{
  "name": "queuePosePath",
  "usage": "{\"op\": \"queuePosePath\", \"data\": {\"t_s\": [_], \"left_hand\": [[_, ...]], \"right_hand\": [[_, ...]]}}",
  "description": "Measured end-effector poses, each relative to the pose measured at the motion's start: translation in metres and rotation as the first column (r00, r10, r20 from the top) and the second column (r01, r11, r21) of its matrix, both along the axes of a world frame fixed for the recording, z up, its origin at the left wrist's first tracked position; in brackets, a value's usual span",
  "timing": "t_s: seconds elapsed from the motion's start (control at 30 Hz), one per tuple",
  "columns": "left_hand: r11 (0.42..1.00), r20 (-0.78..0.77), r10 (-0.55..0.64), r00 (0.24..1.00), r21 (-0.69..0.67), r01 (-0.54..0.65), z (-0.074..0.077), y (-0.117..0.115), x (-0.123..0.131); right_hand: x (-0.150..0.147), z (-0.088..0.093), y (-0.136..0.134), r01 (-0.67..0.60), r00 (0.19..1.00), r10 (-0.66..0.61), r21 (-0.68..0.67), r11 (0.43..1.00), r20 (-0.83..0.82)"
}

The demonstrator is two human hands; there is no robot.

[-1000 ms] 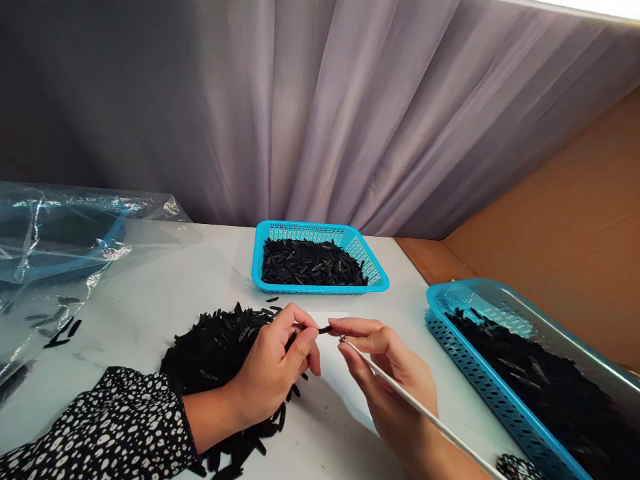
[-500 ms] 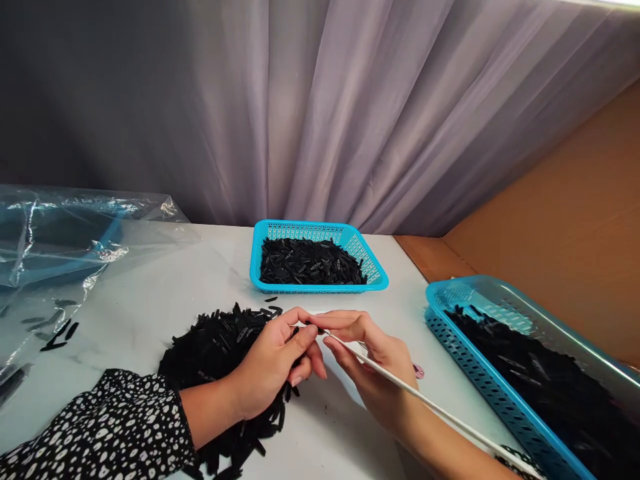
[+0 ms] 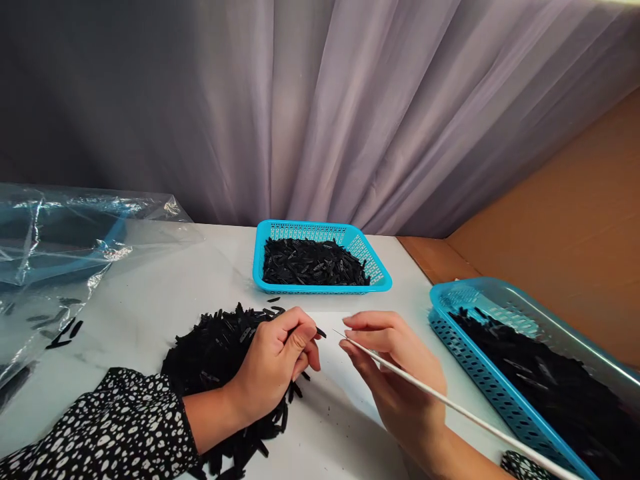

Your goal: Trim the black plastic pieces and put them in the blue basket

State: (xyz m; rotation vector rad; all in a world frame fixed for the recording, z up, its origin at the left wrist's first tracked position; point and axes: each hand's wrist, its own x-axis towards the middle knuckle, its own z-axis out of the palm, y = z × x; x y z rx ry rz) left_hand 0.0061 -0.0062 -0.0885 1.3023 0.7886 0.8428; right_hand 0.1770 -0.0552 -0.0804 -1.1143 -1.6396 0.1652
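Note:
Pinched between the thumb and forefinger of my left hand [image 3: 273,363] is a small, narrow black piece [image 3: 321,333], its end poking out to the right. My right hand [image 3: 405,370] grips a long, thin white rod [image 3: 450,402] near its front, between thumb and fingers. The rod has a fine needle-like tip that points at the black piece, with a small gap between them. Behind and under my left hand spreads a heap of similar black pieces [image 3: 210,353] on the white table [image 3: 345,427].
A blue perforated basket [image 3: 320,289] with many black pieces stands at the back. Another blue basket [image 3: 480,380], also filled with black pieces, stands at the right beside a brown cardboard panel [image 3: 560,207]. Clear plastic sheeting [image 3: 75,233] lies at the left near a few loose pieces.
My right hand has drawn back to the right with the white rod, away from my left hand. The rod's tip has come clear of the black piece, which my left hand still pinches.

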Motion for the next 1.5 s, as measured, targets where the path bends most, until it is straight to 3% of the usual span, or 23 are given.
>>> {"op": "queuePosePath", "data": {"t_s": [0.17, 0.33, 0.7, 1.23, 1.5], "left_hand": [[0.99, -0.058, 0.051, 0.997, 0.133, -0.043, -0.001, -0.003, -0.002], [0.974, -0.08, 0.061, 0.995, 0.223, -0.042, -0.001, -0.003, -0.003], [0.949, -0.092, 0.054, 0.994, 0.316, -0.022, -0.003, -0.004, -0.004], [0.949, -0.122, 0.027, 0.992, 0.315, 0.013, -0.004, -0.007, -0.005], [0.952, -0.11, -0.004, 0.994, 0.305, 0.037, -0.005, -0.007, -0.006]], "right_hand": [[-0.004, 0.0, -0.004, -0.063, 0.998, 0.063, -0.002, 0.998, -0.031], [-0.008, -0.006, -0.004, -0.068, 0.998, 0.068, 0.079, 0.995, 0.001], [-0.006, -0.006, 0.001, -0.121, 0.991, 0.11, 0.162, 0.979, 0.077], [-0.005, -0.011, 0.003, -0.114, 0.981, 0.075, 0.214, 0.97, 0.18], [-0.01, -0.01, -0.001, -0.042, 0.995, 0.024, 0.191, 0.981, 0.098]]}}
